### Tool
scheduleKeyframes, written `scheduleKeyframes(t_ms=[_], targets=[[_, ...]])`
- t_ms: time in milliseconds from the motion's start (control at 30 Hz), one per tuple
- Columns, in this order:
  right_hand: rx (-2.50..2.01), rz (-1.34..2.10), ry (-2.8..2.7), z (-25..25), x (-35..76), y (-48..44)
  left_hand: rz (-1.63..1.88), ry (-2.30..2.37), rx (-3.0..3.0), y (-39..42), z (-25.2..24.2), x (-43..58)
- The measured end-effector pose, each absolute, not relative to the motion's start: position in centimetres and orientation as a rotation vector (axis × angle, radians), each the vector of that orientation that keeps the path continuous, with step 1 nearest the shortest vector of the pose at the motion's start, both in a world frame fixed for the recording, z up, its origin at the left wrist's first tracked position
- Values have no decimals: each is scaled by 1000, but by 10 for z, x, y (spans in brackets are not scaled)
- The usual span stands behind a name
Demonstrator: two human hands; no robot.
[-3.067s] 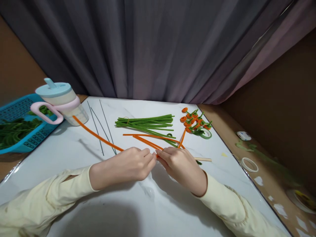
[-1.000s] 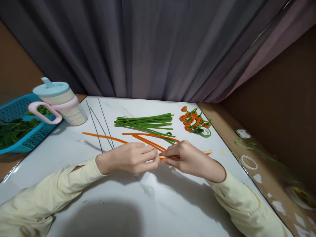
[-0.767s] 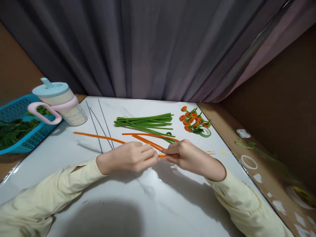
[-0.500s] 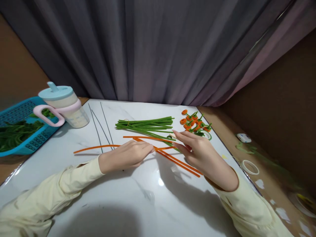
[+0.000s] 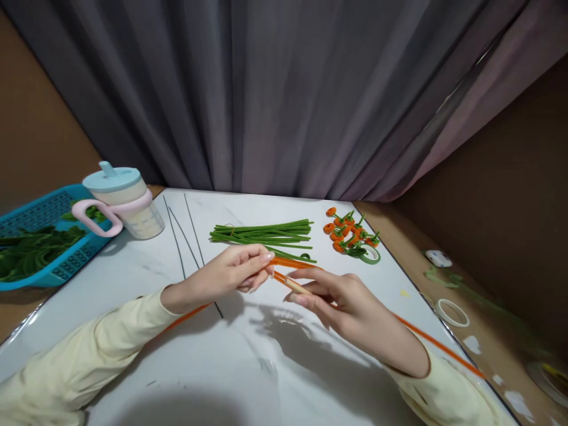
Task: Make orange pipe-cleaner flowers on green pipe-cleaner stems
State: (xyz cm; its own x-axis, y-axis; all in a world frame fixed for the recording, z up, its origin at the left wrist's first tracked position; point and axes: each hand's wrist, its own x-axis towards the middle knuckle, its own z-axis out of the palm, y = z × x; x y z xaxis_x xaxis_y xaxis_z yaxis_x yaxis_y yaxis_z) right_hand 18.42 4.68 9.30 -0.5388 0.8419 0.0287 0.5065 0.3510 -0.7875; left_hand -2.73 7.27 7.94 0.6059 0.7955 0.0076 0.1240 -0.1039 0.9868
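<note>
My left hand (image 5: 226, 275) is raised a little above the white marble table (image 5: 248, 367) and pinches an orange pipe cleaner (image 5: 278, 276) between thumb and fingertips. My right hand (image 5: 350, 302) is close beside it and holds a thin wooden stick (image 5: 296, 287) in its fingers, with the orange pipe cleaner lying along the stick. One long orange strand (image 5: 439, 346) trails right past my right wrist. Another orange length (image 5: 189, 315) shows under my left forearm.
A green pipe cleaner bundle (image 5: 266, 234) and thin dark wires (image 5: 184, 236) lie behind my hands. Small orange-and-green flowers (image 5: 350, 229) and a green tape roll (image 5: 370, 254) sit far right. A lidded cup (image 5: 122, 198) and blue basket (image 5: 35, 242) stand left. A white tape ring (image 5: 452, 312) lies right of the table.
Both hands have lifted off the table and come together again. The orange strand's long end has swung from the left over to the right, past my right wrist.
</note>
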Motion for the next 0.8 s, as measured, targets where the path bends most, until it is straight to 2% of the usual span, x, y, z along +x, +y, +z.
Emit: scheduleKeyframes(t_ms=[133,233,500,800], targets=[[-1092,1535,-1885,91,181,49,603,753,1407,65,88,-24],[-990,1751,-1559,87,179,53,552,760,1347,62,89,-23],[-862,1839,-1149,84,176,58,582,754,1393,57,83,-20],[-807,1982,-1234,78,178,63,563,625,1003,57,76,-18]])
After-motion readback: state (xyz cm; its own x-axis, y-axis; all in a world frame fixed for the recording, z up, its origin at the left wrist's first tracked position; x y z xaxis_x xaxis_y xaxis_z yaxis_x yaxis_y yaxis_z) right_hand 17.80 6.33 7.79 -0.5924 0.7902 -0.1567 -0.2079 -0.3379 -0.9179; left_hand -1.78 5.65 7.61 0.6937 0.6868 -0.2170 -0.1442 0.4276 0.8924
